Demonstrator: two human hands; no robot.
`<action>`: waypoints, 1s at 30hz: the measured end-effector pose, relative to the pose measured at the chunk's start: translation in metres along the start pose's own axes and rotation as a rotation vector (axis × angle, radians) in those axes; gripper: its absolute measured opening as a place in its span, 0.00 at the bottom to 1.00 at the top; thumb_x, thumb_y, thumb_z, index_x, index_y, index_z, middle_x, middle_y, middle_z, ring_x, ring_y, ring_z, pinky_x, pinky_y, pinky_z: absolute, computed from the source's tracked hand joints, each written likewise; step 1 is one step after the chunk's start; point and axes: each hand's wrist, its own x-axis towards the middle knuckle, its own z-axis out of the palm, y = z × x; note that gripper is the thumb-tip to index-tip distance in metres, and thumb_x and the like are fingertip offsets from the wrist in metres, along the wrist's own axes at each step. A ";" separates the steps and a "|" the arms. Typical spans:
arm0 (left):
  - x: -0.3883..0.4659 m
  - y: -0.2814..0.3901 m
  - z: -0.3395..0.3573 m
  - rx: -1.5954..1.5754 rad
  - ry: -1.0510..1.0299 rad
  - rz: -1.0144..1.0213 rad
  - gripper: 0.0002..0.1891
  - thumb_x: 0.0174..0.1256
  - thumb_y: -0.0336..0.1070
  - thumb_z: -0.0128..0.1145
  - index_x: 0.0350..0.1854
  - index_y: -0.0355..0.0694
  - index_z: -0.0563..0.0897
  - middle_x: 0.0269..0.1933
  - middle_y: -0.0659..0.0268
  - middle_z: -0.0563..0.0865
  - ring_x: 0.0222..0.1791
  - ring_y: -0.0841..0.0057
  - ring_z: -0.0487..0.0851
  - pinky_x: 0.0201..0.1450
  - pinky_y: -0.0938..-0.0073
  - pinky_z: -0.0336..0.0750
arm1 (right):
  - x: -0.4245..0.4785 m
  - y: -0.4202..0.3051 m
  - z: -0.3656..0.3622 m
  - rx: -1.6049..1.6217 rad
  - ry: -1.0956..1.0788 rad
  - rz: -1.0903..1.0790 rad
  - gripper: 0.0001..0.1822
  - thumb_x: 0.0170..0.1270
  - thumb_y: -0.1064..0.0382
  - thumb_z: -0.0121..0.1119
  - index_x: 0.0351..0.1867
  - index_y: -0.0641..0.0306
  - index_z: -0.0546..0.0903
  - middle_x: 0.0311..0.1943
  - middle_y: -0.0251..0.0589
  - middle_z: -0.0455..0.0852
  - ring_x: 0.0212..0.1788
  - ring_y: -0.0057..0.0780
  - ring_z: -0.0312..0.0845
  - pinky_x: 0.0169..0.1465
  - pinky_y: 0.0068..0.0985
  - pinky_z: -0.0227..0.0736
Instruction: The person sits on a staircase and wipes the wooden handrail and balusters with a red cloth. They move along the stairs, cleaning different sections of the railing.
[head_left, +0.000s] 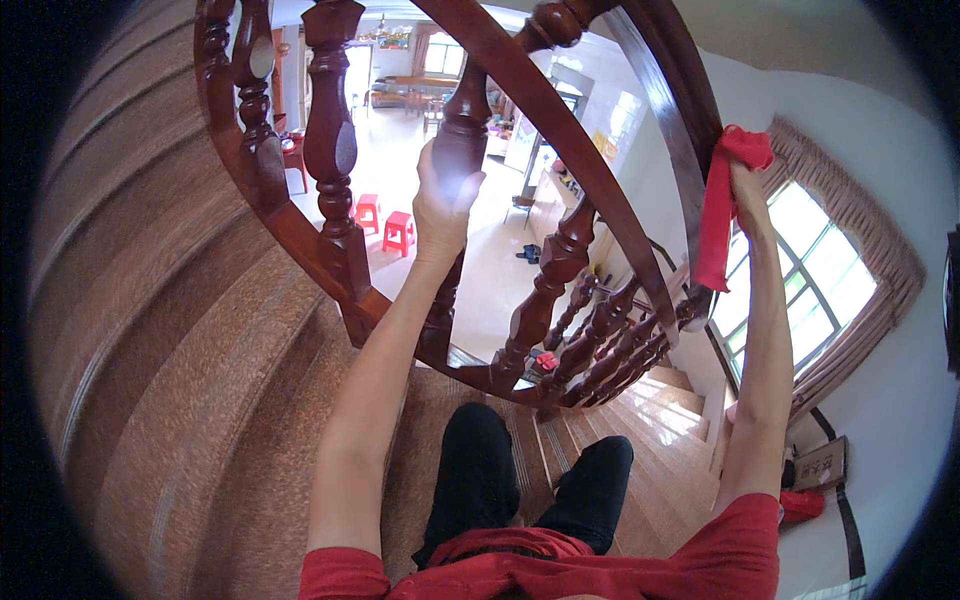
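My left hand (444, 206) grips a turned, dark-varnished wooden baluster (469, 101) of the stair railing, with a bright glare over the fingers. Up at the right, my right hand (747, 184) holds a red cloth (716, 225) against the wooden handrail (671, 71). One end of the cloth hangs down in a strip, and the rest is bunched over the fingers. Between the hands a curved lower rail (559, 139) runs across the balusters. More carved balusters (331, 127) stand to the left of my left hand.
Curved stone steps (217, 352) wind around me, under my legs and down to the right. Beyond the railing, red plastic stools (398, 232) stand on the pale floor below. A curtained window (802, 277) and a cardboard box (821, 463) are at the right.
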 end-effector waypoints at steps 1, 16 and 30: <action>-0.001 0.003 0.000 0.015 -0.001 -0.006 0.39 0.63 0.46 0.63 0.69 0.32 0.56 0.39 0.56 0.84 0.33 0.70 0.83 0.37 0.73 0.78 | -0.003 -0.023 0.011 0.049 -0.024 0.014 0.16 0.67 0.55 0.55 0.50 0.63 0.78 0.43 0.38 0.78 0.45 0.27 0.74 0.50 0.30 0.70; 0.002 0.015 -0.022 -0.141 -0.129 -0.099 0.37 0.64 0.43 0.63 0.69 0.38 0.57 0.51 0.47 0.81 0.49 0.57 0.83 0.53 0.65 0.76 | 0.043 -0.225 0.247 -0.413 0.209 -1.352 0.36 0.56 0.52 0.60 0.66 0.63 0.67 0.62 0.57 0.69 0.69 0.51 0.59 0.71 0.47 0.49; 0.000 0.015 -0.023 0.213 -0.081 0.039 0.37 0.60 0.41 0.66 0.67 0.34 0.60 0.55 0.45 0.76 0.53 0.52 0.79 0.52 0.58 0.75 | -0.058 -0.143 0.224 -0.490 -0.190 -1.052 0.22 0.60 0.63 0.58 0.55 0.68 0.73 0.63 0.56 0.68 0.69 0.51 0.60 0.70 0.36 0.54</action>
